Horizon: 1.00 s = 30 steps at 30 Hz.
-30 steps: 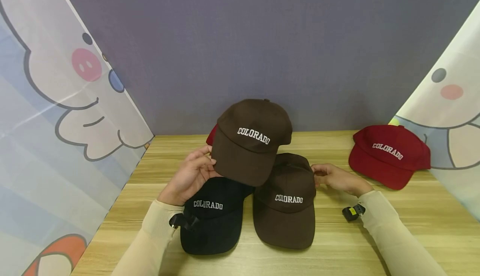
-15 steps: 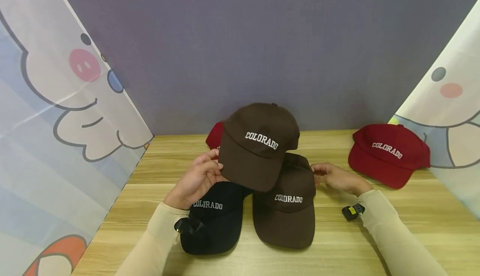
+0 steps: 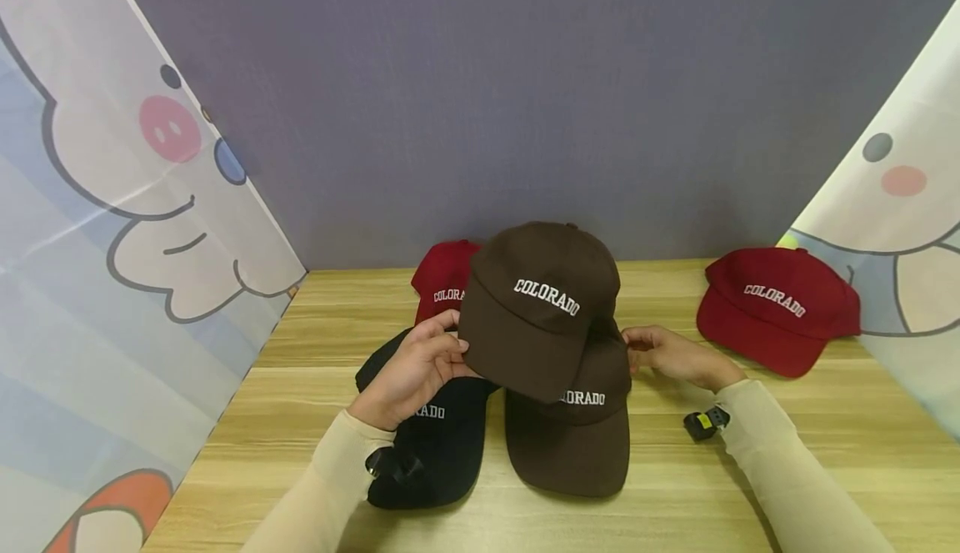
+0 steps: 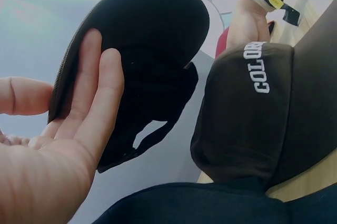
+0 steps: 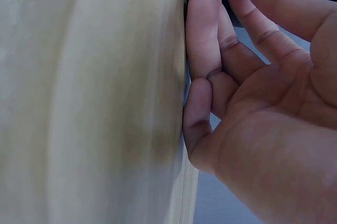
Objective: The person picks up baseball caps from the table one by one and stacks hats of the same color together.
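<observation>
My left hand pinches the brim edge of a brown cap lettered COLORADO, thumb on top and fingers beneath, as the left wrist view shows. That cap is held up, tilted, over the crown of a second brown cap lying on the table. My right hand pinches the right edge of this lower cap between thumb and fingers; in the right wrist view its fingers are against the tabletop. A black cap lies left of it, partly hidden behind my left hand and wrist.
A red cap sits at the back of the wooden table, partly covered by the raised cap. Another red cap lies at the far right. A grey wall closes off the back, with cartoon-printed sheets at the sides.
My left hand has moved the raised brown cap rightward and down, over the lower brown cap, uncovering more of the back red cap. My right hand has stayed in place.
</observation>
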Tool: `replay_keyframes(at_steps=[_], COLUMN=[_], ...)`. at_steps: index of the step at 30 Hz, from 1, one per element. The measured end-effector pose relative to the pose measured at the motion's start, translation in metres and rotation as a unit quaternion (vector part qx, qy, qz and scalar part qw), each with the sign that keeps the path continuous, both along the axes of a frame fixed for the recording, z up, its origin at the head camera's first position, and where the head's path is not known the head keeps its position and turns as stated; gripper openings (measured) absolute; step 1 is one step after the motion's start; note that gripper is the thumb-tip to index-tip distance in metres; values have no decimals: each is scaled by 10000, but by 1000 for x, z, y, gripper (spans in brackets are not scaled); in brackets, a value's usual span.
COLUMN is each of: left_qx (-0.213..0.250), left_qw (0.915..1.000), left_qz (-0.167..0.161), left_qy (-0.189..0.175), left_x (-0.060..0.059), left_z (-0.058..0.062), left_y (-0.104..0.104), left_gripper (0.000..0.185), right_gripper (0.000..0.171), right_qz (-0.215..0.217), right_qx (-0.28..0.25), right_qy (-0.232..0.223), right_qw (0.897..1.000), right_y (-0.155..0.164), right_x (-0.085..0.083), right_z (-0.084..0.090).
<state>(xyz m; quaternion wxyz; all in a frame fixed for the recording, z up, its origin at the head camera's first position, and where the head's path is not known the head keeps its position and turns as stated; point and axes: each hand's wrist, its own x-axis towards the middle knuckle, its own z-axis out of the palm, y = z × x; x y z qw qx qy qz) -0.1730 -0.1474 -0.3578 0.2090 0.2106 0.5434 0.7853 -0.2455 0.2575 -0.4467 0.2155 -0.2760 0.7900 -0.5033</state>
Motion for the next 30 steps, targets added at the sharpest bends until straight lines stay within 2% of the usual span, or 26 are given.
replay_keyframes(at_steps=[6,15,30], left_qx=[97,214,229], left_qw=[9999,9997,9993], left_qz=[5,-74,-217], left_qy=[43,-75,-217], left_x=[2,5,8], left_z=[0,0,-8], left_y=[2,6,16], left_gripper=[21,24,24], right_gripper=[12,12,11], right_qz=[-24,-52,-100], right_qx=[23,41,115], right_qy=[-84,-23,-25], right_qw=[10000,10000,9999], right_y=[-1,-2,-1], right_x=[0,3,4], right_z=[2,4,5])
